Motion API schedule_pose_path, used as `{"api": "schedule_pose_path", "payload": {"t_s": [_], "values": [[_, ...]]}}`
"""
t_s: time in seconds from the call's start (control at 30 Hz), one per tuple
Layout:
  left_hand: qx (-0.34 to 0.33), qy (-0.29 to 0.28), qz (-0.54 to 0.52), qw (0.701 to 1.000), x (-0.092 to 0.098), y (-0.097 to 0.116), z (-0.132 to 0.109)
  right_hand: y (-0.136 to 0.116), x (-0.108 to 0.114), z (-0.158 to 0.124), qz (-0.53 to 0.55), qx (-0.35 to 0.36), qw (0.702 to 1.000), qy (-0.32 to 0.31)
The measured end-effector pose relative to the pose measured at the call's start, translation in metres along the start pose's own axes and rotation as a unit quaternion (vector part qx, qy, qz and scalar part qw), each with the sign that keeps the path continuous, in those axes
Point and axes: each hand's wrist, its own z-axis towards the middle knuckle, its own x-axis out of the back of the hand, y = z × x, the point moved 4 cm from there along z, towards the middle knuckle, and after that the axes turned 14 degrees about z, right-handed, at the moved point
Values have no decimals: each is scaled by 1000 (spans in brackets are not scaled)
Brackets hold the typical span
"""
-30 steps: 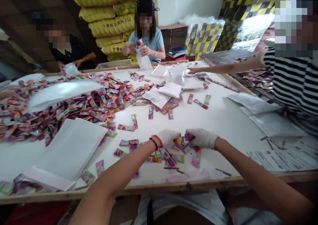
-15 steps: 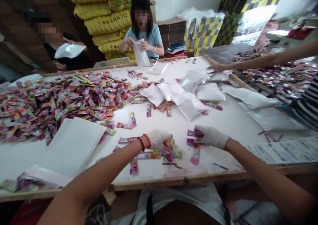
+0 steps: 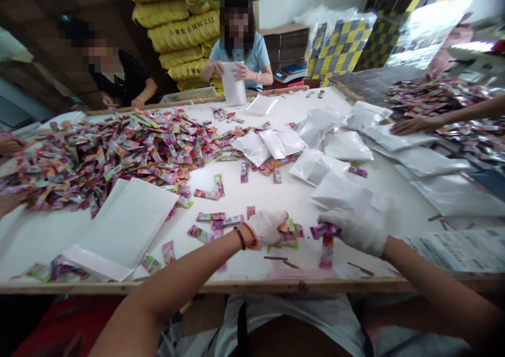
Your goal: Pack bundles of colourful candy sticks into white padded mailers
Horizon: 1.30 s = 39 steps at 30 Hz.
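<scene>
My left hand (image 3: pixel 268 228), in a white glove, is closed around a small bunch of candy sachets (image 3: pixel 291 231) just above the near part of the table. To its right, my gloved right hand (image 3: pixel 361 235) pinches a purple sachet (image 3: pixel 324 231). A pink sachet (image 3: pixel 326 254) lies upright in the view just below those fingers. Several loose sachets (image 3: pixel 226 221) are scattered left of my left hand. A blurred white pouch (image 3: pixel 347 193) lies right behind my right hand.
A large heap of sachets (image 3: pixel 130 152) covers the table's left. Flat white bags (image 3: pixel 130 220) lie in front of it. Filled white pouches (image 3: pixel 437 189) line the right side, where a co-worker's hand (image 3: pixel 418 125) rests. Another co-worker holds a white bag (image 3: pixel 234 83) across the table.
My view has shifted slightly left. A white pouch has come nearer, behind my right hand. The right co-worker's hand has moved right along the pouches. The left co-worker's silvery bag is gone from sight.
</scene>
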Motion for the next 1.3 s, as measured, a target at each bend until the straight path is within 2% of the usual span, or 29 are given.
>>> {"api": "schedule_pose_path", "payload": {"t_s": [0.07,0.1,0.2,0.27,0.3,0.33,0.4,0.5,0.6,0.67,0.77,0.87,0.9,0.97,1.03,1.13,1.23,1.3], "values": [[6,-16,29,999,-14,14,3,3,-9,-2,-30,8,999,-14],[14,-23,40,999,-21,18,5,8,-11,-2,-35,-14,999,4],[39,-25,29,999,-34,22,8,29,-9,-3,-7,-132,988,81],[55,-16,-1,998,-33,18,6,39,-3,-6,16,-202,972,116],[65,-9,-18,998,-31,14,5,41,1,-9,25,-215,968,127],[72,-3,-32,997,-28,11,3,39,4,-10,34,-205,969,132],[72,12,-44,996,-23,6,-1,29,3,-12,42,-129,985,105],[33,20,-1,999,-25,13,-3,9,-15,-14,3,-1,1000,-4],[-15,21,41,999,-33,27,-2,0,-35,-13,-73,42,994,-75],[-22,53,45,997,-31,27,-6,-4,-42,-6,-91,60,991,-72],[35,79,15,996,-15,-2,-25,-16,-44,13,-17,30,999,-14],[147,57,-35,987,-1,-56,-55,-41,-53,43,121,-91,987,56],[178,42,-38,982,0,-73,-63,-53,-60,56,154,-123,978,66],[210,5,-19,977,-5,-98,-72,-80,-77,83,164,-154,973,46],[212,-23,13,977,-15,-109,-70,-100,-93,110,109,-181,977,12],[202,-20,26,979,-24,-111,-57,-112,-105,139,35,-191,980,-46],[203,0,11,979,-15,-116,-54,-107,-99,150,23,-161,983,-81],[188,26,0,982,0,-122,-66,-102,-88,148,2,-135,989,-67]]}}
